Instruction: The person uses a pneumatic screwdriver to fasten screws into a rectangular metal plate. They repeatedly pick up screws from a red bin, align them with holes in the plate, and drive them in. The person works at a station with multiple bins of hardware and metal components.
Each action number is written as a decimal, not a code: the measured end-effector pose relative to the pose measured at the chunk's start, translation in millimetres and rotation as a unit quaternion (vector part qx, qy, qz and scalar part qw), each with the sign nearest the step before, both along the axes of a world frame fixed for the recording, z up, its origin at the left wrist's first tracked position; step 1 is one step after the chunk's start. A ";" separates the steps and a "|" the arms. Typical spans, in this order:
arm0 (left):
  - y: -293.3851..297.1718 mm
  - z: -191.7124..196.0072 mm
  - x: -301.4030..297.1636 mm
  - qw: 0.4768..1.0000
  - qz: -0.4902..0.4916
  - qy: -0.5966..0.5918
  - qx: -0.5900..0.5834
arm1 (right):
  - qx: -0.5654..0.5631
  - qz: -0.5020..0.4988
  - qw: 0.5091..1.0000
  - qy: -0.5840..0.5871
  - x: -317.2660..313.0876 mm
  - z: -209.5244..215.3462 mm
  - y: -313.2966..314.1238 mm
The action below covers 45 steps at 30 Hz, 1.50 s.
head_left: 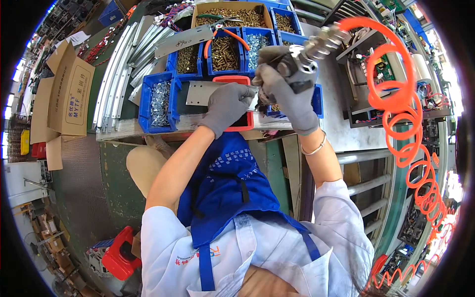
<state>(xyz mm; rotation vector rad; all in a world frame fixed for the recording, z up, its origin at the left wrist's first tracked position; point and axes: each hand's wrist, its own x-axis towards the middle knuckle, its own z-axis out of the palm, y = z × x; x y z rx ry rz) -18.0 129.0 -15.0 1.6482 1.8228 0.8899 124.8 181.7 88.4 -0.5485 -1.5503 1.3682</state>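
My left hand [229,106], in a grey glove, is closed on a flat metal plate [196,93] with small holes. The plate lies over a red bin [231,79] at the bench's front edge. My right hand [291,99], gloved too, grips a dark air tool [302,81] with a shiny metal fitting [321,43]. A coiled orange-red air hose [381,94] runs from that fitting to the right. The tool's front end is close to my left fingers and the plate's right end; whether they touch is hidden.
Blue bins of small fasteners [159,101] surround my hands, with a cardboard tray of brass-coloured pieces [232,17] behind. Orange-handled pliers [225,34] lie across the bins. Long metal strips [116,74] and an open cardboard box [64,94] are left. A metal rack [366,99] stands right.
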 end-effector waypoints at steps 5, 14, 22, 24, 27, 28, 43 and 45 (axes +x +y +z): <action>-19.7 30.9 -37.2 0.986 0.144 -0.043 0.076 | -0.063 0.010 0.996 0.065 36.5 14.5 -16.9; -38.6 32.2 -60.2 0.912 0.207 0.340 -0.099 | -0.082 -0.017 0.990 0.117 84.8 -13.3 -59.6; -54.5 31.7 -37.3 0.944 0.212 0.252 0.025 | -0.051 -0.064 0.984 0.157 94.4 -14.0 -61.0; -54.7 33.3 -42.1 0.932 0.233 0.278 -0.021 | -0.075 -0.062 0.981 0.168 93.8 -15.1 -62.3; -53.9 31.0 -51.2 0.911 0.251 0.314 -0.089 | -0.064 -0.058 0.979 0.183 88.3 -13.7 -65.6; -53.4 30.6 -53.8 0.904 0.254 0.325 -0.111 | -0.073 -0.048 0.979 0.183 87.8 -12.5 -66.6; -86.9 7.1 -61.0 0.835 0.197 -0.513 0.035 | -0.039 -0.021 0.974 0.221 77.4 -4.6 -65.5; -100.3 3.6 -56.2 0.735 0.162 -0.658 0.024 | -0.040 -0.013 0.972 0.230 69.9 -1.9 -64.9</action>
